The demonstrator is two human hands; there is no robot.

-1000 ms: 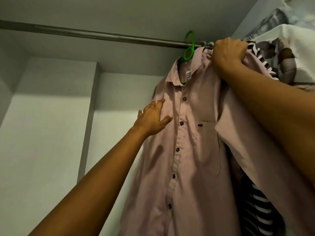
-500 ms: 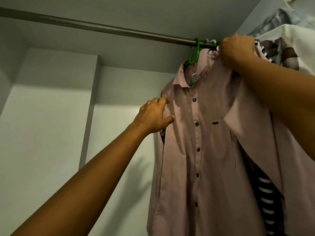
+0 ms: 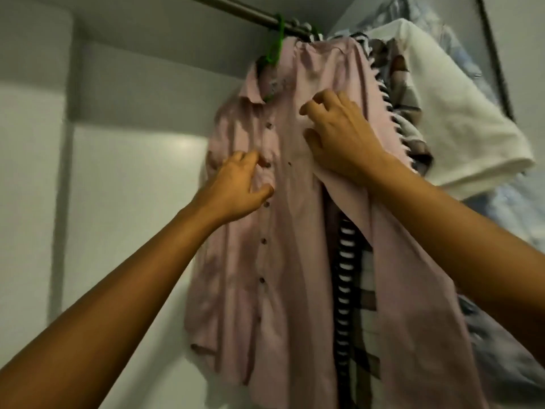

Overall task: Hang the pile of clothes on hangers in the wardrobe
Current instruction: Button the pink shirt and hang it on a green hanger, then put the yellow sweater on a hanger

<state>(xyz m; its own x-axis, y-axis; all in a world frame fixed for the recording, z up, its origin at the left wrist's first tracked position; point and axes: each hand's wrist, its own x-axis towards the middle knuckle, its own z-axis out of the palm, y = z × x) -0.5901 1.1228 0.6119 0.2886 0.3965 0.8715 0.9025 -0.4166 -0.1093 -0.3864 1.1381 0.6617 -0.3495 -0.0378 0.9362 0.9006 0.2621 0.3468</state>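
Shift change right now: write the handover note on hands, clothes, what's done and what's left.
Left hand: pinching the pale pink button-up shirt at its button strip.
Right hand: bent fingers on the shirt's chest; grip unclear.
Shirt hangs on the green plastic hanger, hooked on the metal wardrobe rod, beside the black-and-white striped garment.
Done: this shirt hung.
To do: straighten it; the pile is out of view.

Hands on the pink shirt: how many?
2. Left hand pinches the button placket mid-chest; right hand rests on the pink shirt higher up, below the collar. None hidden.
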